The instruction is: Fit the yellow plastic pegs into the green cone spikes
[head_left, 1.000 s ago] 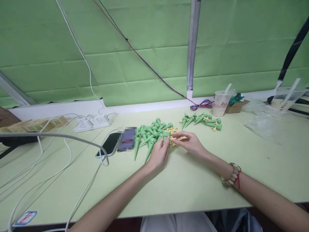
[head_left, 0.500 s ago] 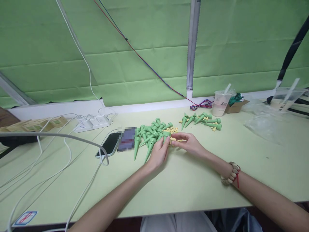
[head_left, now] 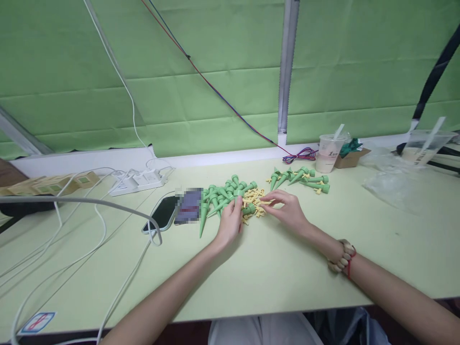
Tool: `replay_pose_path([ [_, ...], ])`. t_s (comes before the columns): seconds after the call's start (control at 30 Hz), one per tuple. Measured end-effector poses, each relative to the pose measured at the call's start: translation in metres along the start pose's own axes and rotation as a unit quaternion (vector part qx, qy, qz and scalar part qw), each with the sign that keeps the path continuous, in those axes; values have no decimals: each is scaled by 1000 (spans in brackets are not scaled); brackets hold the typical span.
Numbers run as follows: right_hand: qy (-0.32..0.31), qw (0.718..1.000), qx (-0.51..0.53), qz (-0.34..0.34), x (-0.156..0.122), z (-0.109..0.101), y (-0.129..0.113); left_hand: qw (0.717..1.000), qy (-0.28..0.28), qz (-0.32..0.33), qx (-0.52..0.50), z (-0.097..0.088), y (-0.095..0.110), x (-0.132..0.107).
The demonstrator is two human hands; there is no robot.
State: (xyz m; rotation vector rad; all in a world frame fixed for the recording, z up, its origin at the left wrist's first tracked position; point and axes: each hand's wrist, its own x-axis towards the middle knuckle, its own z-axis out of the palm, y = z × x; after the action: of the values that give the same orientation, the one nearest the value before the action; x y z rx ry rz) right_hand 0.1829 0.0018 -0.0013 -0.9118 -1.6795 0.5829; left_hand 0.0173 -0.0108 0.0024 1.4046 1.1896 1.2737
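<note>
A pile of green cone-shaped spikes (head_left: 223, 194) lies mid-table beside a heap of small yellow plastic pieces (head_left: 251, 196). My left hand (head_left: 230, 221) rests at the pile's near edge. Its fingers are curled round a green spike whose cap (head_left: 249, 209) sticks out to the right. My right hand (head_left: 287, 211), with a bead bracelet on the wrist, reaches into the yellow heap from the right. Thumb and forefinger pinch a yellow piece (head_left: 265, 201). A smaller group of green spikes with yellow pieces fitted (head_left: 304, 178) lies farther back on the right.
A dark phone (head_left: 161, 215) and a blurred flat item (head_left: 189, 206) lie left of the pile. A white power strip (head_left: 140, 181) and cables (head_left: 89, 206) cover the left side. Behind on the right stand a drink cup (head_left: 328, 153), a cardboard box (head_left: 350, 155), a plastic bag (head_left: 391, 187) and another cup (head_left: 424, 146).
Both hands have shifted slightly back into the piles. The spike in my left hand has turned, so its tip is hidden under the hand. My right fingers now dig into the yellow heap.
</note>
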Motion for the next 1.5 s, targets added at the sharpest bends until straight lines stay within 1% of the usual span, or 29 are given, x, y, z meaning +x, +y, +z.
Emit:
replay_pose_path([
  [0.07, 16, 999, -27, 35, 2, -3, 5, 1000, 14, -19, 5, -1, 5, 1],
  [0.13, 12, 996, -61, 69, 4, -6, 11, 999, 26, -20, 7, -1, 10, 0],
  [0.23, -8, 987, -134, 90, 5, -9, 17, 1000, 21, -16, -5, 0, 13, -2],
  [0.3, -15, 982, -162, 93, 5, -10, 19, 999, 11, -20, -23, 0, 12, -3],
  [0.37, -13, 987, -127, 96, 5, -9, 17, 999, -4, -18, -35, 0, 9, -4],
  [0.47, -14, 994, 5, 110, 7, -6, 12, 999, -42, -2, -30, 2, 4, -7],
  [0.57, -59, 983, 106, 139, 6, 0, 6, 995, -98, 12, -8, 5, 1, -11],
  [0.63, -88, 974, 142, 154, 4, 4, 3, 991, -132, 17, 9, 6, -1, -13],
  [0.7, -96, 969, 166, 158, 1, 7, 1, 989, -145, 27, 29, 6, -2, -14],
  [0.8, -90, 970, 170, 148, -1, 9, -2, 989, -131, 45, 62, 5, -2, -13],
  [0.93, -75, 987, 96, 103, -2, 7, -6, 992, -78, 52, 84, 5, 0, -11],
  [1.03, -59, 995, 47, 62, -3, 7, -9, 991, -55, 64, 103, 6, 2, -11],
  [1.1, -48, 999, 6, 25, -5, 7, -10, 988, -50, 79, 120, 7, 3, -11],
  [1.2, -32, 998, -51, -34, -6, 7, -9, 985, -58, 90, 138, 8, 3, -12],
  [1.27, -23, 997, -56, -38, -5, 6, -8, 984, -66, 86, 139, 7, 3, -12],
  [1.33, -25, 999, -37, -2, -3, 4, -6, 987, -62, 81, 128, 6, 2, -12],
  [1.4, -54, 997, 8, 62, -1, 2, -5, 989, -59, 75, 112, 4, 2, -11],
  [1.43, -81, 990, 46, 103, 0, 2, -4, 990, -64, 72, 104, 3, 1, -10],
  [1.47, -116, 978, 94, 145, 1, 2, -3, 990, -75, 70, 98, 2, 0, -9],
  [1.5, -155, 959, 150, 185, 1, 2, -3, 989, -90, 66, 93, 2, 0, -9],
])
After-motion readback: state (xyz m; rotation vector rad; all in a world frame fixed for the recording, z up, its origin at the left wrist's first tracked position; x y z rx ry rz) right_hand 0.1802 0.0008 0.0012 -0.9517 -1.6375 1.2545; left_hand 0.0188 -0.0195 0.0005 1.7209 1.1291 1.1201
